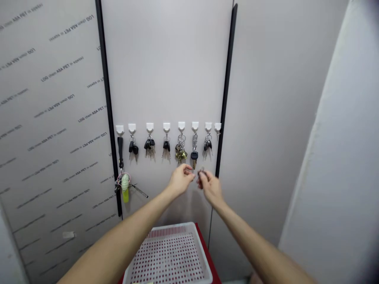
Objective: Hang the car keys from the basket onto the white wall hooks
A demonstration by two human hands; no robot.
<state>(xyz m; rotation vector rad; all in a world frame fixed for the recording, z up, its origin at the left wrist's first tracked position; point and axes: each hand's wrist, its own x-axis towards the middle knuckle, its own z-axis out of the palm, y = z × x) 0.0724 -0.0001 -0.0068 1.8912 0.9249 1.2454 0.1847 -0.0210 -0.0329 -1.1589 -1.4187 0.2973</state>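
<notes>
My left hand [180, 179] and my right hand [209, 186] are both raised to the wall just below a row of white hooks. The two hands nearly touch, fingers pinched together around a small set of keys [200, 172] held between them; the keys are mostly hidden by my fingers. Right above them hangs a key with a black head on a chain [194, 152] and a brass key bunch [181, 152]. The rightmost hook [217, 127] carries nothing.
Several white hooks [166, 127] on the grey panel hold key bunches; the leftmost has a black strap with a green and yellow tag [125, 185]. A white perforated basket [170, 256] sits below on a red surface. Black vertical strips [225, 90] frame the panel.
</notes>
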